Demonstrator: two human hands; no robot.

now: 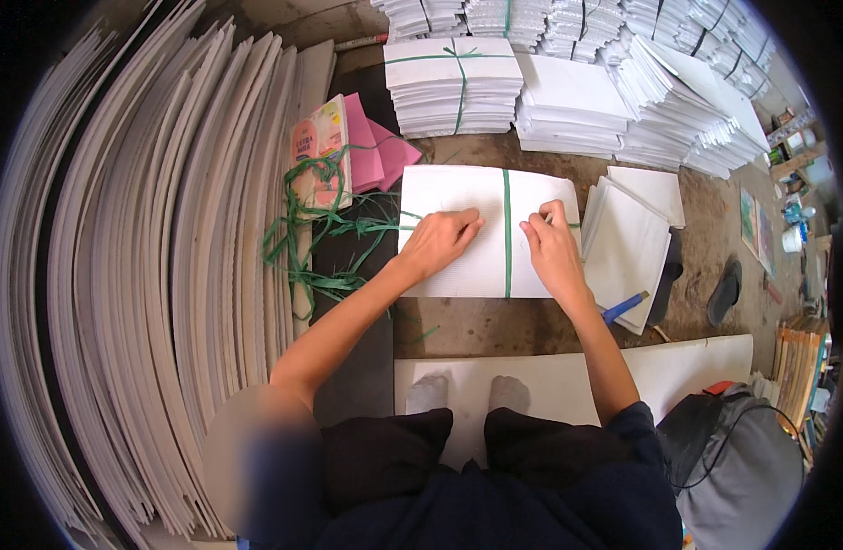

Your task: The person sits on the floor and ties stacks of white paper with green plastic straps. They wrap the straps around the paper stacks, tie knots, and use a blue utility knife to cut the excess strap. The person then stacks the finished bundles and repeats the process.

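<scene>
A white stack of flat corrugated sheets (458,188) lies before me, with a green plastic strap (507,266) running across its middle from far to near edge. My left hand (444,240) rests over the left half, its fingers curled closed on green strap that shows at the stack's left edge. Over the right half, my right hand (551,243) is closed in a pinch, with green strap showing beside it at the right edge. The strap between the two hands is hard to make out. Both hands are apart, either side of the crossing strap.
Loose green strapping (320,220) tangles at the left beside pink sheets (389,151) and a printed carton piece (320,137). Tall upright boards (165,275) line the left. A tied bundle (453,92) stands beyond. A blue-handled cutter (626,307) lies on white sheets (623,247) at right.
</scene>
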